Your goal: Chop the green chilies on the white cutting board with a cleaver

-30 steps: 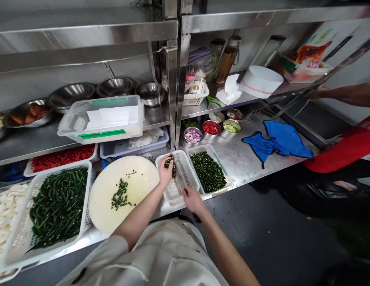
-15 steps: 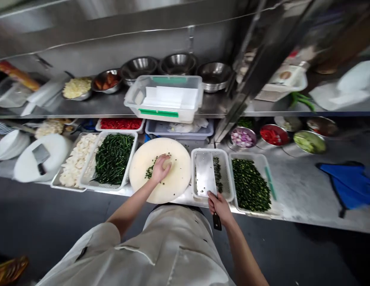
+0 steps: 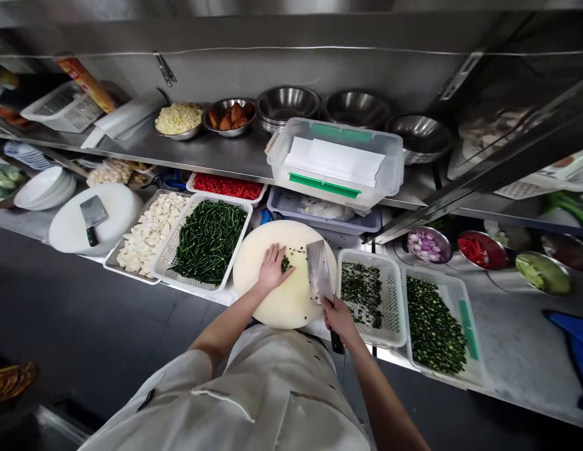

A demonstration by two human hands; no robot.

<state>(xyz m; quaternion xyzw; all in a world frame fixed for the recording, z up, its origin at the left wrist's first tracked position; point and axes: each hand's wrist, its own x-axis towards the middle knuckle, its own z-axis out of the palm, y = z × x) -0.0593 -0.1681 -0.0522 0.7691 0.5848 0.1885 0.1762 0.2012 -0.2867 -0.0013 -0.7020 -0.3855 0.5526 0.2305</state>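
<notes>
Your right hand (image 3: pixel 338 317) now has the cleaver (image 3: pixel 320 269) over the round board (image 3: pixel 282 312) instead of the white basket (image 3: pixel 391 291). Your left hand (image 3: pixel 273 269), at that basket a second ago, is on the board, now left of the chopped green pieces (image 3: pixel 286 263).

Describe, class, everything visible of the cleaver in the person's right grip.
The cleaver has a broad, roughly rectangular, shiny, metal-looking blade with small specks on it, and a dark handle. The right grip closes round the handle, whose end sticks out toward the person. The blade points away, over the right side of the round, pale board; whether they touch is unclear.
</notes>
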